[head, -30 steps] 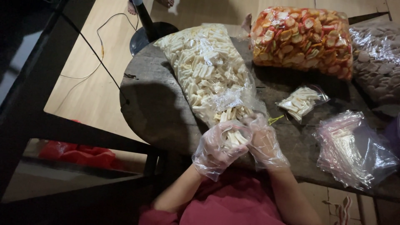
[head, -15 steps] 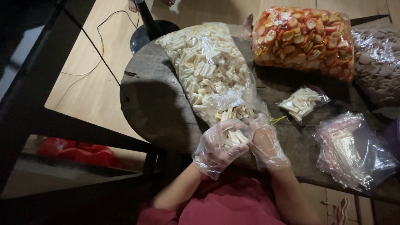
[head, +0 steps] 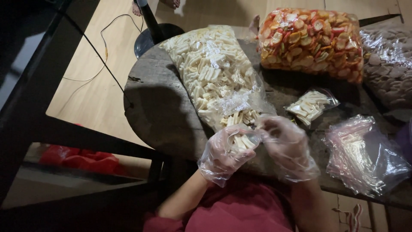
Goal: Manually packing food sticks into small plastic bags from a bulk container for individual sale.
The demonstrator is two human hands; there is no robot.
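Observation:
Both my hands wear loose clear plastic gloves. My left hand (head: 221, 154) is cupped around a small clear bag (head: 240, 141) partly filled with white stick-shaped crackers. My right hand (head: 285, 144) is beside it, fingers spread and touching the small bag's mouth. Just beyond them lies a big clear sack of the same white crackers (head: 210, 68), its open end facing my hands.
The dark round table (head: 163, 107) also carries a sack of orange and red round crackers (head: 311, 41), a sack of brownish chips (head: 388, 60), a small filled bag (head: 311, 105) and a pile of empty clear bags (head: 365, 154). A stand base (head: 152, 34) and cable lie on the wooden floor.
My right hand has turned and spread its fingers, shifting slightly right at the small bag's mouth. My left hand has stayed put with the bag.

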